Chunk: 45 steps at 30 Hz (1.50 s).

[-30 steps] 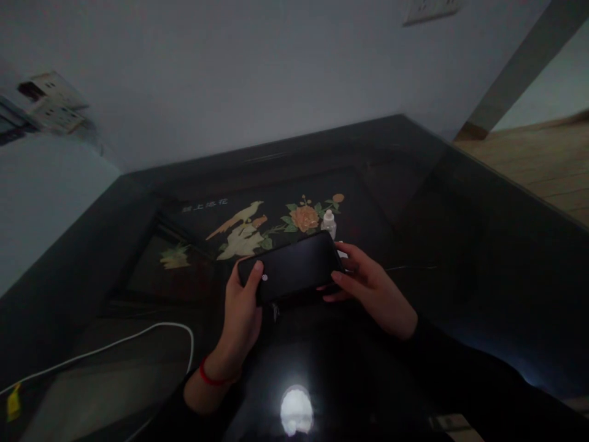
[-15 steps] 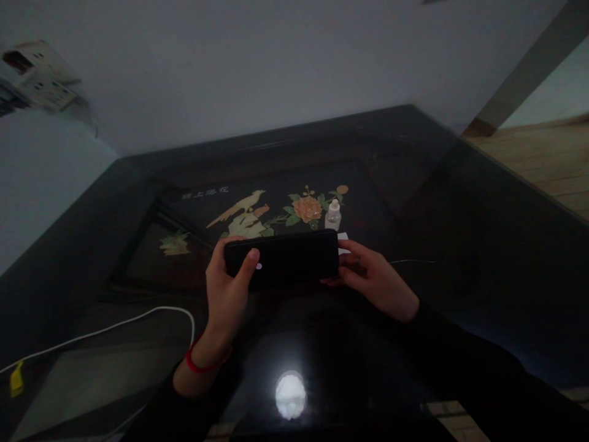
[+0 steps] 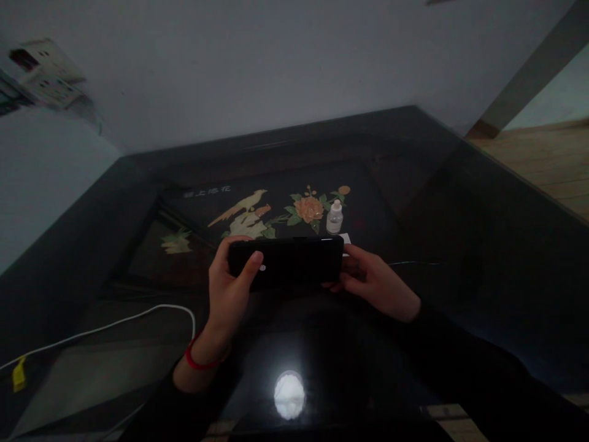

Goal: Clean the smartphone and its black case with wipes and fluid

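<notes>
A black phone [image 3: 292, 263] with a dark screen is held level above the dark glass table [image 3: 460, 233]. My left hand [image 3: 227, 294] grips its left end, thumb across the screen; a red band circles that wrist. My right hand [image 3: 375, 282] holds the right end with its fingers curled behind it. Just beyond the phone a small clear dropper bottle [image 3: 334, 217] with a white cap stands on the table, with a small white piece [image 3: 345, 238] beside it.
A bird-and-flower picture [image 3: 257, 212] shows under the glass. A white cable [image 3: 115, 325] with a yellow tag [image 3: 19, 374] runs along the left. A lamp reflection [image 3: 289, 395] glows near the front edge. Wooden floor [image 3: 547, 166] lies to the right.
The phone has turned from slanted to level and risen slightly, still held at both ends. The view has shifted a little, so the bottle appears farther up.
</notes>
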Tool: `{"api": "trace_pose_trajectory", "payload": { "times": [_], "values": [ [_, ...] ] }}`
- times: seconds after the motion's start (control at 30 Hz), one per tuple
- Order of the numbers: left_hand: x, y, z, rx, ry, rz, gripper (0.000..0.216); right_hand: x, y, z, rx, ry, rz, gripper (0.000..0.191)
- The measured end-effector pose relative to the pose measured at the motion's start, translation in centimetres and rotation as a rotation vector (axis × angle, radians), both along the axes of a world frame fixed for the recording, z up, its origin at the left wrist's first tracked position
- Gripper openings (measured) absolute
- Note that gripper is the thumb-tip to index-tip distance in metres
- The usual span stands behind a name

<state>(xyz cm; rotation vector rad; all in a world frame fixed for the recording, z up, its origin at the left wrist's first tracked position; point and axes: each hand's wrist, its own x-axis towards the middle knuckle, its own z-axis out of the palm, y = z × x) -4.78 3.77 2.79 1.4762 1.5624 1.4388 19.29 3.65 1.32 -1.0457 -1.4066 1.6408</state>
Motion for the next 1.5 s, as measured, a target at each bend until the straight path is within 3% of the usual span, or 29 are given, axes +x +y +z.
{"api": "trace_pose_trajectory", "payload": {
  "times": [0.4, 0.77, 1.07, 1.27, 1.5],
  "values": [
    [0.4, 0.8, -0.9, -0.066, -0.471, -0.034, 0.028, -0.6, 0.0, -0.5, -0.052, 0.045, -0.02, 0.033],
    [0.6, 1.3, -1.2, -0.169, -0.595, -0.045, 0.031, -0.5, -0.4, 0.5, -0.112, 0.016, 0.004, 0.034],
    [0.0, 1.7, -1.4, -0.216, -0.566, -0.081, 0.029, -0.2, -0.9, 0.8, -0.127, 0.024, 0.035, 0.038],
    [-1.2, 2.2, -0.9, -0.207, -0.408, -0.138, 0.025, 0.6, -0.5, 0.8, -0.122, 0.002, 0.203, 0.028],
    [-1.4, 1.7, -0.7, -0.144, -0.15, -0.154, 0.023, 0.7, 0.0, 0.2, -0.014, -0.041, 0.021, 0.033]
  ]
}}
